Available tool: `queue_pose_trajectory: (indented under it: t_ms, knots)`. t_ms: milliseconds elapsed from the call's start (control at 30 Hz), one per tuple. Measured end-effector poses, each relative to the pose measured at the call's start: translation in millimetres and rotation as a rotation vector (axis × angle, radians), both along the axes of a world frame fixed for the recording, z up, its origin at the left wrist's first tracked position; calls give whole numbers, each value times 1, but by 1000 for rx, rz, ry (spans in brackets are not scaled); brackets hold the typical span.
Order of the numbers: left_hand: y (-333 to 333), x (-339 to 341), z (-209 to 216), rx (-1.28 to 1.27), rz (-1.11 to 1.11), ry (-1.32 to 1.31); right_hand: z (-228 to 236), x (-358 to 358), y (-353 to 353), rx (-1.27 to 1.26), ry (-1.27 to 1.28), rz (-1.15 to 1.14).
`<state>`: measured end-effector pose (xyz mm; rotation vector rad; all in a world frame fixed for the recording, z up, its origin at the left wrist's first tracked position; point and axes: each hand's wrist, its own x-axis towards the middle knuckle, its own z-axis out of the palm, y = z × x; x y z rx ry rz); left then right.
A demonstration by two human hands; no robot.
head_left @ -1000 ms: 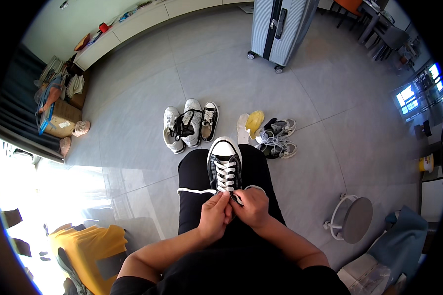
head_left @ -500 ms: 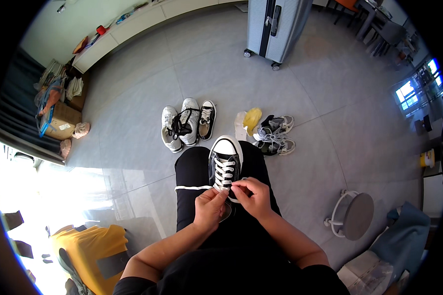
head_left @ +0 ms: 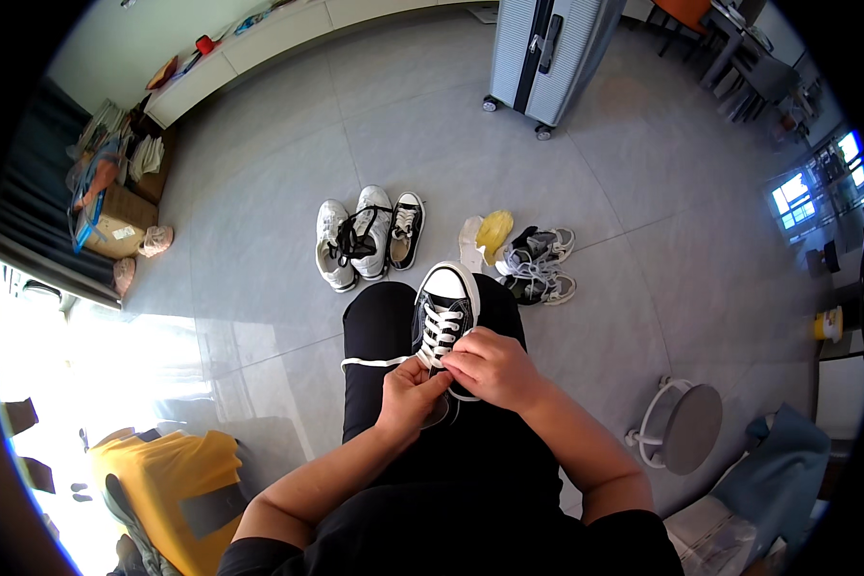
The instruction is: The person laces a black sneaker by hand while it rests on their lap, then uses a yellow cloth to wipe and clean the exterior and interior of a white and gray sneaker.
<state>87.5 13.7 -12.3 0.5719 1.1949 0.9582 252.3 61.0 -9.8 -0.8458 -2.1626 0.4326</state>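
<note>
A black canvas sneaker (head_left: 448, 286) with a white toe cap rests on my black-trousered lap, toe pointing away from me. Its white shoelace (head_left: 440, 328) is threaded in a criss-cross up the front. One loose end trails left across my thigh. At the ankle end of the lacing, my left hand (head_left: 410, 394) pinches thumb to finger on the shoelace by the eyelets. My right hand (head_left: 494, 370) meets it there from the right, fingertips pressed together on the shoelace. The exact spot they grip is hidden by the fingers.
On the floor ahead are white sneakers (head_left: 369, 230) with black laces, a matching black sneaker (head_left: 406, 230), grey sneakers (head_left: 544, 274) and a yellow insole-like piece (head_left: 494, 233). A silver suitcase (head_left: 547, 62) stands beyond. A round stool (head_left: 693, 430) is at right, yellow cloth (head_left: 173, 480) at left.
My right hand has closed its fingers and moved in against the left fingertips, its back now turned upward. The sneaker has shifted slightly right in the view.
</note>
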Motion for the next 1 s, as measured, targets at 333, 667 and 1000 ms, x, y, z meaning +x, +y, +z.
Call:
queue_pose_trajectory:
  t_ms: [333,667,1000]
  knots:
    - [-5,3,-6,-14,61,74,-7,-4,4,-319,34,-65]
    - [-7,10,-26,189,72,329,9,2,18,-720,47,94]
    - [-5,12,-29,401,90,622,19,-1,26,-903,-23,66]
